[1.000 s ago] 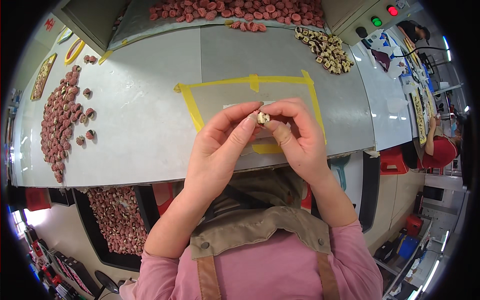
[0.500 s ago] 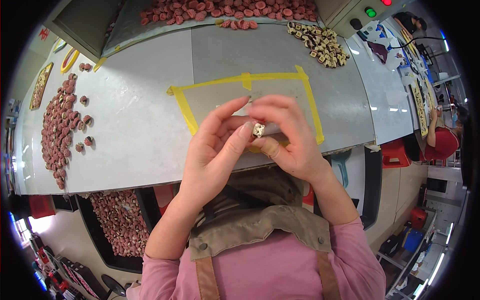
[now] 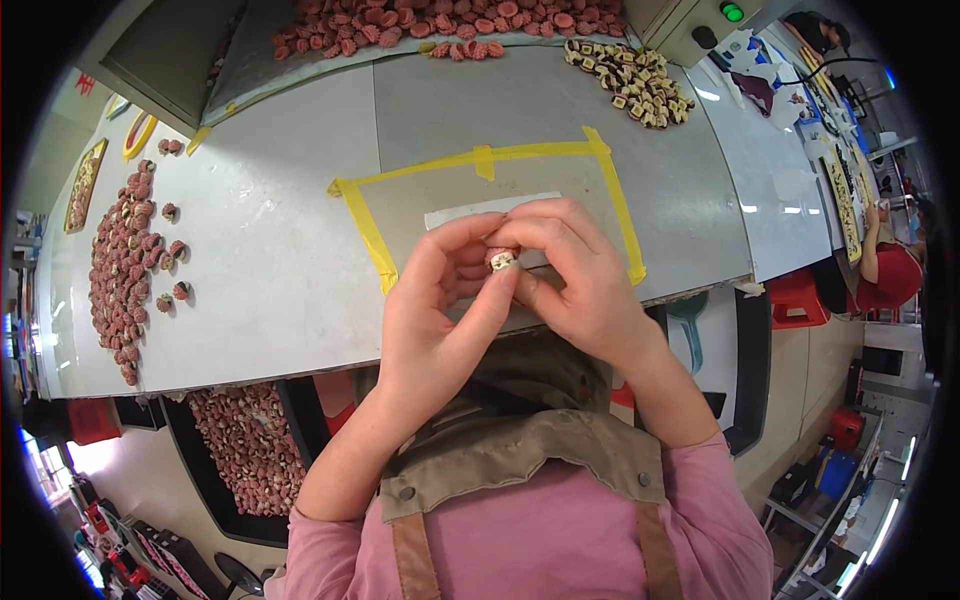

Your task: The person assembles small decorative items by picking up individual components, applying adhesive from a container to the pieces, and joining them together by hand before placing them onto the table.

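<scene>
My left hand [image 3: 445, 285] and my right hand [image 3: 570, 270] meet over the front of the table, fingers closed together. Between their fingertips they grip a small pink bumpy shell with a cream block in it [image 3: 502, 260]; the cream face with small dark marks points toward me. Fingers cover most of the shell. Beneath the hands lies an area framed with yellow tape [image 3: 485, 157], with a white strip [image 3: 465, 210] partly behind the fingers. To the left spreads a pile of pink pieces with cream and dark parts [image 3: 120, 260].
Loose pink shells [image 3: 450, 18] heap at the back on a sheet. Cream and dark blocks [image 3: 635, 85] are piled at the back right. A black tray of pink pieces [image 3: 245, 450] sits below the table's left edge. A person in red [image 3: 885, 275] works far right.
The held piece has turned and tipped, and sits slightly further left. My right fingers have curled in closer over it, and the white strip shows more.
</scene>
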The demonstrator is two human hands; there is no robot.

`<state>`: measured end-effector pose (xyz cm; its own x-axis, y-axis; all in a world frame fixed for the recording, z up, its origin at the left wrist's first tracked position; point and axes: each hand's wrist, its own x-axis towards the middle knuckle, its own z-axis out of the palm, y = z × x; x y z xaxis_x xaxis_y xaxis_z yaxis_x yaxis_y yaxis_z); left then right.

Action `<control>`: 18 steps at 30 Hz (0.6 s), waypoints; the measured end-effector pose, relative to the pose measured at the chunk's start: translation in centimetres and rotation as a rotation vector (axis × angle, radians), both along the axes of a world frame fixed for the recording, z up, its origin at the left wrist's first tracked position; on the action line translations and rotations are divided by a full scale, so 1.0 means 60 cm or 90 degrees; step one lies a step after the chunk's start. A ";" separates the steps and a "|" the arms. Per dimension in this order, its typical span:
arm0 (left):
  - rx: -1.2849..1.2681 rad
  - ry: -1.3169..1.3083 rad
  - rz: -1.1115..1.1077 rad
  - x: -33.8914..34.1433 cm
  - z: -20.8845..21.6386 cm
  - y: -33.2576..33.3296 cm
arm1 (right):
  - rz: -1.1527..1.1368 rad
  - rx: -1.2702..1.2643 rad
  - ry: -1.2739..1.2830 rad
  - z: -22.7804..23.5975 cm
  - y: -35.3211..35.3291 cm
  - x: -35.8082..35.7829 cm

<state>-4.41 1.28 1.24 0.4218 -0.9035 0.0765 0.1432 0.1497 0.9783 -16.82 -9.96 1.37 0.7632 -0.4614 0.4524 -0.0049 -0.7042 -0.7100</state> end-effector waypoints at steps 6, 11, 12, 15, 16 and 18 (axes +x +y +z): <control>0.100 -0.383 0.167 0.066 0.006 0.048 | 0.114 0.163 -0.278 0.139 0.000 -0.035; 0.161 -0.288 0.214 0.068 0.002 0.066 | 0.078 0.190 -0.347 0.197 0.022 -0.042; 0.177 -0.240 0.234 0.063 0.000 0.064 | 0.074 0.199 -0.364 0.207 0.030 -0.039; 0.159 -0.396 0.211 0.063 0.021 0.067 | 0.082 0.217 -0.411 0.235 0.039 -0.035; 0.170 -0.383 0.217 0.065 0.018 0.071 | 0.099 0.214 -0.295 0.253 0.028 -0.054; 0.142 -0.376 0.207 0.069 -0.002 0.059 | 0.112 0.174 -0.312 0.249 0.005 -0.070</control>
<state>-0.26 4.80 1.14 0.6184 -0.7591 0.2034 -0.4384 -0.1184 0.8910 -20.99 -9.65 16.31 0.5704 -0.4969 0.6541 0.4701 -0.4555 -0.7560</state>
